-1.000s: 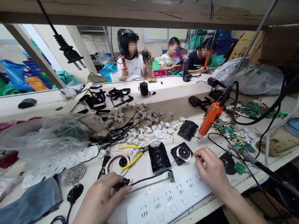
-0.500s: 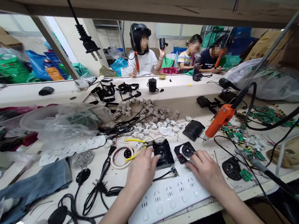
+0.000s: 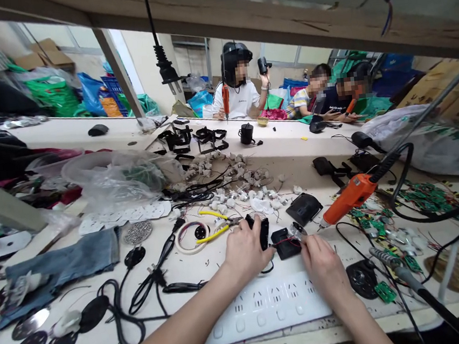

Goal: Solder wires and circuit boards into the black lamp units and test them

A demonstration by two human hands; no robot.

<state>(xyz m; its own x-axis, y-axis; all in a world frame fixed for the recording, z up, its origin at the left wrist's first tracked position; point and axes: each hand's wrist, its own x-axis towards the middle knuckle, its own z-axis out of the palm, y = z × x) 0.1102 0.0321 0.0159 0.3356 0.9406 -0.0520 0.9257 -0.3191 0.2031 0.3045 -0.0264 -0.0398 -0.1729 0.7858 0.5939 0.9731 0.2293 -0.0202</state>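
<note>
My left hand [image 3: 245, 249] grips a black plastic housing [image 3: 262, 228], tipped up on the bench. My right hand [image 3: 323, 263] pinches a small black square part [image 3: 285, 242] with a red wire and a pale disc at its top, held close beside the housing. Both hands work just behind a long white power strip [image 3: 267, 309] at the bench's near edge. Yellow-handled pliers [image 3: 214, 227] lie just left of the housing, next to a coil of wire [image 3: 191, 238].
An orange electric screwdriver [image 3: 349, 195] hangs on a black cable at right, above green circuit boards [image 3: 415, 203]. Small white motors [image 3: 234, 185] litter the middle. Black power cords [image 3: 143, 288], a denim cloth [image 3: 68, 263] and plastic bags [image 3: 116, 177] lie left. Other people sit across the bench.
My left hand left the black cord, reached right to the black housing and tipped it up. My right hand picked the small black part off the bench. The view shifted left.
</note>
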